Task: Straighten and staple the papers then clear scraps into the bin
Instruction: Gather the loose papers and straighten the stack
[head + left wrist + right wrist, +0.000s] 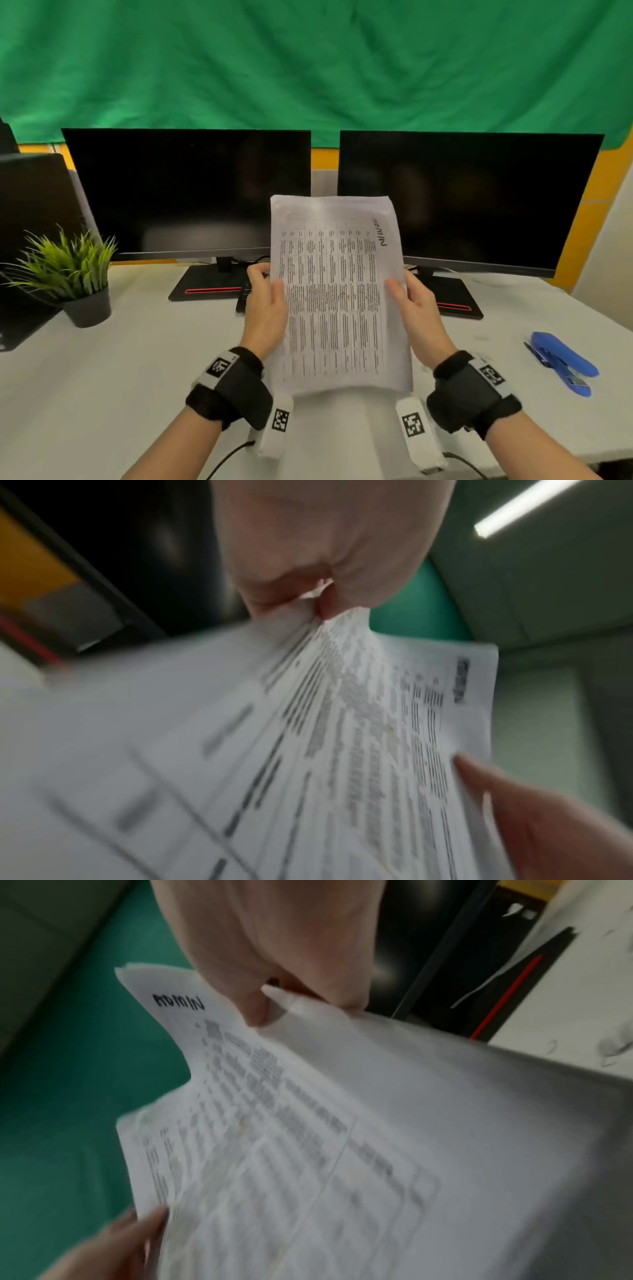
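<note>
A stack of printed white papers point(337, 294) stands upright above the white desk point(120, 370), its text table turned sideways. My left hand point(270, 291) pinches the stack's left edge, thumb in front. My right hand point(407, 294) grips the right edge the same way. The left wrist view shows the papers point(342, 737) pinched between thumb and fingers of the left hand point(322, 596). In the right wrist view the right hand point(270, 996) holds the sheets point(342, 1123) by their edge. A blue stapler point(561, 363) lies on the desk to the right. No bin is in view.
Two dark monitors point(185, 192) point(469, 202) stand at the back of the desk on black bases with red stripes. A potted green plant point(68, 274) sits at the left, beside a black box point(30, 240). Small white paper scraps point(483, 337) lie near the stapler.
</note>
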Demonstrator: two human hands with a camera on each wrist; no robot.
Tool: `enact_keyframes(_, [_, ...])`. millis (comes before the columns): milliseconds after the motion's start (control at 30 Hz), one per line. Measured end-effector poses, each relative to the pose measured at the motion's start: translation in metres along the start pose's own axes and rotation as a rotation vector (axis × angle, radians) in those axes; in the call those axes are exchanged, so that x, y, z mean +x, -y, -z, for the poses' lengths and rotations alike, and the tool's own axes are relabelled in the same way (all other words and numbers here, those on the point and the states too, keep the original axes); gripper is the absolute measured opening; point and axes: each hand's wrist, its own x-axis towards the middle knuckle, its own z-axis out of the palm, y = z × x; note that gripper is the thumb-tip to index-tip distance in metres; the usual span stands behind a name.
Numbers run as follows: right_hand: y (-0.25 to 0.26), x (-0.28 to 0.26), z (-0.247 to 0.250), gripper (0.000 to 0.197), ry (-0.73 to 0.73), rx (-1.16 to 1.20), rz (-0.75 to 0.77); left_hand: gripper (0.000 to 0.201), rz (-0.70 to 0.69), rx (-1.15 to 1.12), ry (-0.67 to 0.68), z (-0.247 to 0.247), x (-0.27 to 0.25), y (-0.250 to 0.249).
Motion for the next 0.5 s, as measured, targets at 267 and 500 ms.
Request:
enact_keyframes(267, [-0.01,-0.001,0.024,0.036,0.398,0.022,-0.382,0.022,0.195,-0.223,-0.012,0.019,0.015,0.004])
enact_keyframes(500, [-0.015,-0.012,-0.006,0.028,0.206,-0.55,0.023,0.013,-0.101,0.049,-0.133,-0.008,0.005,-0.003])
